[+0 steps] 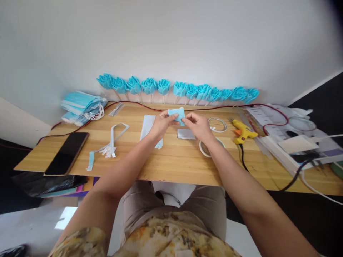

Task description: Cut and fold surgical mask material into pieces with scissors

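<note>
Between my two hands, over the middle of the table, is a small folded piece of light-blue mask fabric [177, 112]. My left hand [162, 124] pinches its left side with the thumb on top. The fingers of my right hand [197, 125] are closed on its lower right corner. A pale, flattened mask sheet [147, 125] lies on the table beneath my left wrist, partly hidden by it. Just left of my right wrist is a small whitish folded piece [185, 134]. One tape roll [203, 151] sits partly under my right forearm; another ring of tape [225, 126] lies beyond it.
Blue fabric roses [149, 85] on sticks lean along the wall. Stacked masks [80, 103] and a black phone [66, 153] are at left, with cut strips [112, 140] nearby. At right are a yellow glue gun [243, 131], cables and a white power strip [281, 153].
</note>
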`<move>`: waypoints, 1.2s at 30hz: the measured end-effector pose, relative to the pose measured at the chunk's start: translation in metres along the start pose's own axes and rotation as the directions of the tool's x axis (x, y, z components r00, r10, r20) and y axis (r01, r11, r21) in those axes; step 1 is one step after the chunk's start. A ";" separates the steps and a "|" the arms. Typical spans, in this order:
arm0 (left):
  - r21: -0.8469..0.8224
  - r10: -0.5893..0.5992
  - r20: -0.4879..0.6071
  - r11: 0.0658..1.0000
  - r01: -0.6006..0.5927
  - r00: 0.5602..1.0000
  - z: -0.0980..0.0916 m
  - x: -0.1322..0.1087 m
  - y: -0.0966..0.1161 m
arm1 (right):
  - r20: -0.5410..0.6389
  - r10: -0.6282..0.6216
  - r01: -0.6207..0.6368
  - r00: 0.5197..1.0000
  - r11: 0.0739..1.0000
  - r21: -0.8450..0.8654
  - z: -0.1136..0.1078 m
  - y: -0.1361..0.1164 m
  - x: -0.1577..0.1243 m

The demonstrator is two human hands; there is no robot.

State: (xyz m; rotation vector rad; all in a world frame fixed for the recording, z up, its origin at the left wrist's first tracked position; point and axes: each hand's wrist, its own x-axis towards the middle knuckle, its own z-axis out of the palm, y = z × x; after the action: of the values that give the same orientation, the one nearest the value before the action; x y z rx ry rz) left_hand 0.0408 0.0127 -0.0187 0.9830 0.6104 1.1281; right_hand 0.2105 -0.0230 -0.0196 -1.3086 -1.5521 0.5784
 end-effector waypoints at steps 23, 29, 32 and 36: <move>0.117 -0.069 0.086 0.991 0.059 0.994 0.004 -0.005 -0.005 | -0.075 -0.057 0.057 0.996 0.998 -0.006 -0.003 -0.002 -0.001; 0.106 -0.105 0.048 0.989 0.100 0.993 0.002 -0.002 -0.009 | -0.102 -0.133 0.127 0.986 0.990 -0.069 -0.005 -0.004 -0.002; 0.048 -0.098 -0.012 0.994 0.098 0.995 -0.001 0.001 -0.008 | -0.205 -0.133 0.114 0.970 0.988 -0.102 -0.016 -0.006 0.006; -0.027 -0.102 -0.086 0.995 0.100 0.991 -0.008 0.007 -0.007 | -0.241 -0.156 0.086 0.958 0.956 -0.280 -0.041 -0.021 0.014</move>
State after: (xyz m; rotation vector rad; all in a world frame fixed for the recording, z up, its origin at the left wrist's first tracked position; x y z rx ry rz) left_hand 0.0393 0.0208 -0.0279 0.8774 0.7087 1.0900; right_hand 0.2378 -0.0253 0.0197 -1.4137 -1.5122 0.1116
